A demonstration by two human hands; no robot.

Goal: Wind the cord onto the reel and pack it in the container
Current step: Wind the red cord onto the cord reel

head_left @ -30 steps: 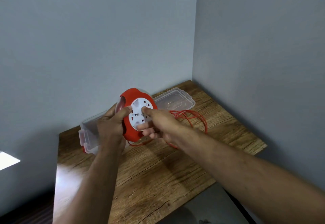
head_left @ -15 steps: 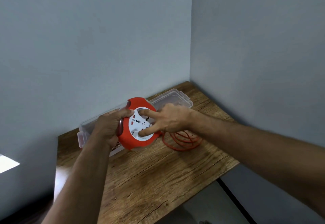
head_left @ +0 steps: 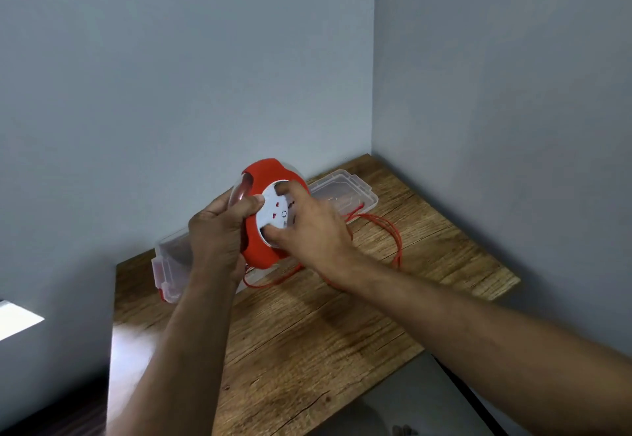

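Grey-blue walls meeting in a corner; wooden table [head_left: 307, 333] pushed into it, grain running lengthwise, glare patch near the left edge.

Red cord reel [head_left: 265, 216] held up off the table, above the near edge of the container, white socket face [head_left: 277, 211] tilted toward the camera. Clear domed side visible on its left edge.

Left hand [head_left: 215, 233] clamped on the reel's left rim, thumb lying across the red housing toward the white face, fingers wrapped behind and out of sight.

Right hand [head_left: 311, 227] spread against the white face: one fingertip at the upper rim of the disc, thumb pressed at the lower rim, remaining fingers curled over the right edge. Closed on the disc, not on the cord.

Red cord [head_left: 393, 233] mostly unwound: loose loops lying on the table right of the reel, partly hidden by the right wrist; one strand hanging below the reel in a low curve and touching the wood.

Clear plastic container [head_left: 171, 264] on the table behind the left hand, open, red latch at its near left corner. Clear lid [head_left: 352, 189] lying flat farther back toward the corner, beside the cord loops. Whether any cord rests on the lid: cannot tell.
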